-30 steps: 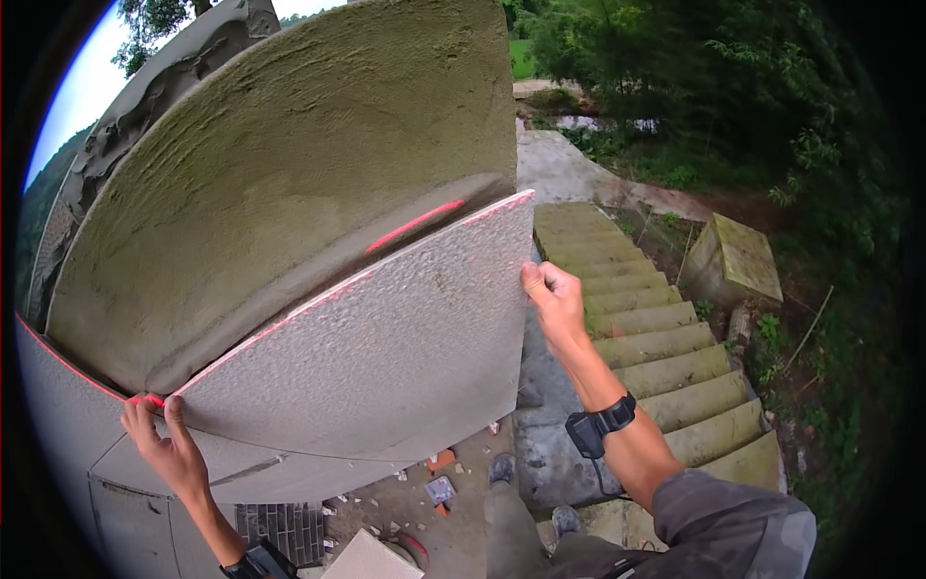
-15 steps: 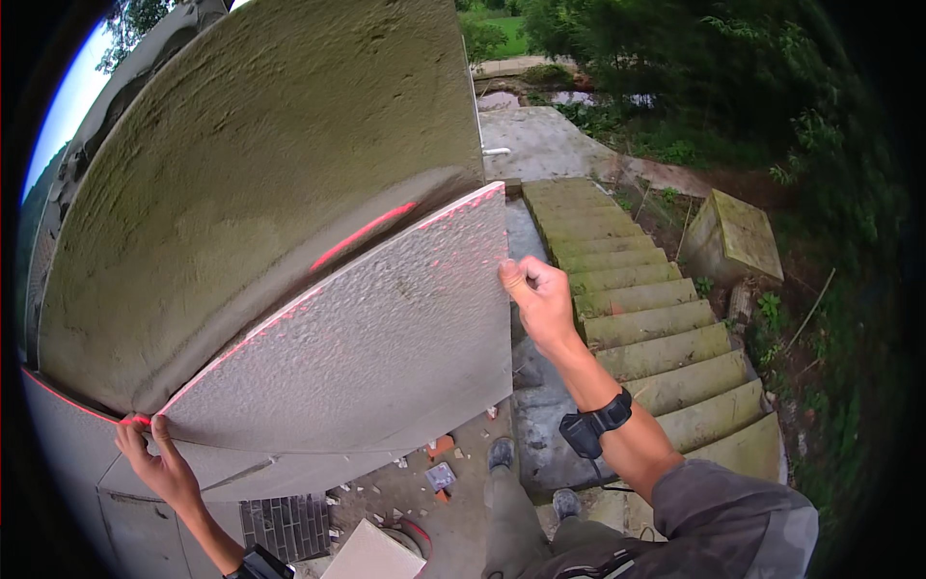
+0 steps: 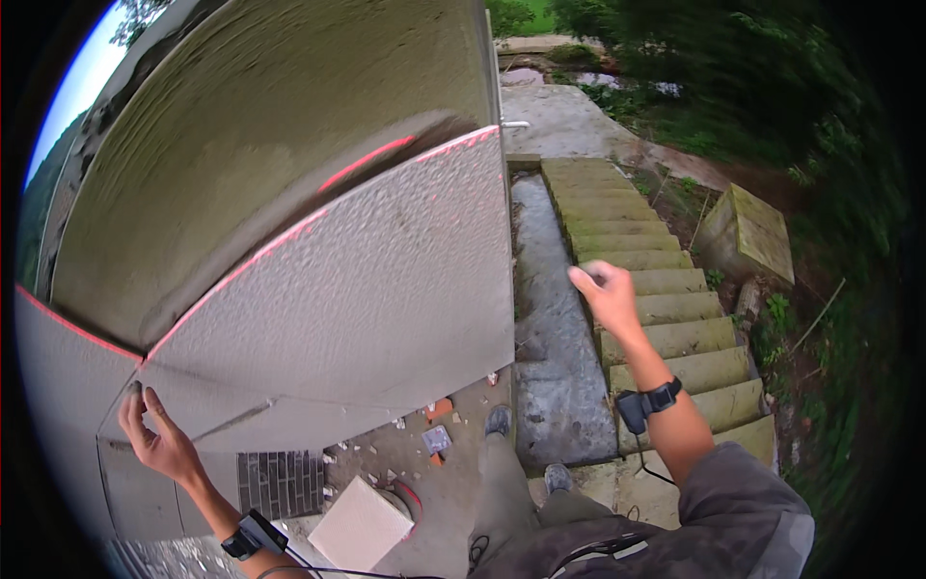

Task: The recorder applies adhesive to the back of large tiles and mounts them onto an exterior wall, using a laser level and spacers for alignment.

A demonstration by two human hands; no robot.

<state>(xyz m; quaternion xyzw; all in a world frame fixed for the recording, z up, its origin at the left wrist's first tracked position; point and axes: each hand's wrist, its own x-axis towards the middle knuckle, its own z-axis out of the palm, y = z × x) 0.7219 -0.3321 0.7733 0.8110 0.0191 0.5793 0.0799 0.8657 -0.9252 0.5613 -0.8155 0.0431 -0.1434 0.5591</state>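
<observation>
A large grey, rough-faced tile (image 3: 386,261) stands against the wall below the plastered part (image 3: 260,125), with a red line of light along its upper edge. My left hand (image 3: 166,439) is just below the tile's near left corner, thumb and fingers apart, holding nothing. Off the tile's right edge, my right hand (image 3: 610,297) hovers over the steps. Its fingers are loosely curled in and slightly smeared, with nothing seen in them. Another grey tile face (image 3: 72,386) meets the first at the left corner.
Mossy concrete steps (image 3: 666,309) run down at the right, beside a grey slab strip (image 3: 559,386). On the ground lie a pale square tile (image 3: 359,526), brick bits (image 3: 439,409) and rubble. A concrete block (image 3: 745,236) stands beyond the steps.
My right hand has come away from the tile's right edge and moved right. My left hand has left the corner and its fingers are apart. The view has shifted, too.
</observation>
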